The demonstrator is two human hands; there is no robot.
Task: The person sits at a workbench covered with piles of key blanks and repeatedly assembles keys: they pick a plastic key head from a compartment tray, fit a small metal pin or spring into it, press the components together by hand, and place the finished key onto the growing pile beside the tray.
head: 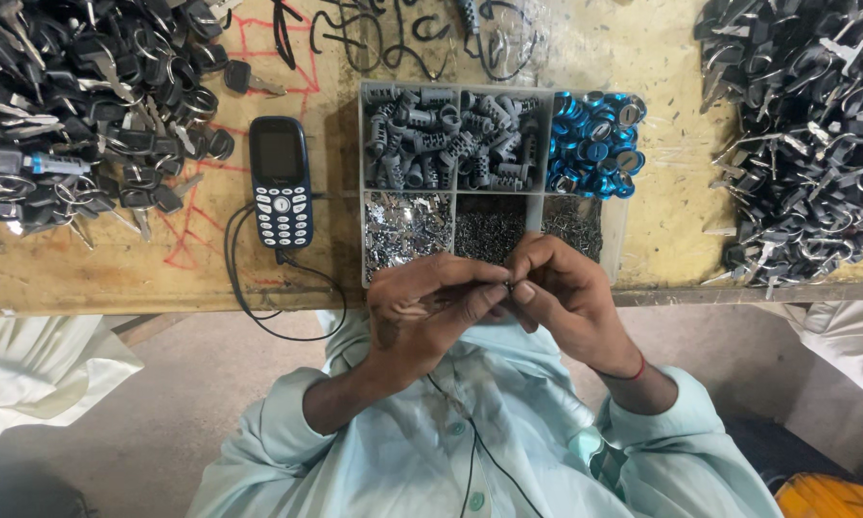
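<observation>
Pinching a tiny part [509,285] between them, left hand [429,309] and right hand [566,293] meet at the bench's near edge — assembly apparently mid-fit, demanding fine alignment — beside the tray [363,182].

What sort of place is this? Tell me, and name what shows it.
Probably a small workshop bench for putting together keys or locks. Piles of black-headed keys lie on the worn wooden table, and a divided tray holds sorted small metal parts. Both hands pinch one tiny part.

I see one screen: a dark blue keypad phone [281,181] left of centre on the bench [95,273], its small upright rectangular display apparently dark.
</observation>
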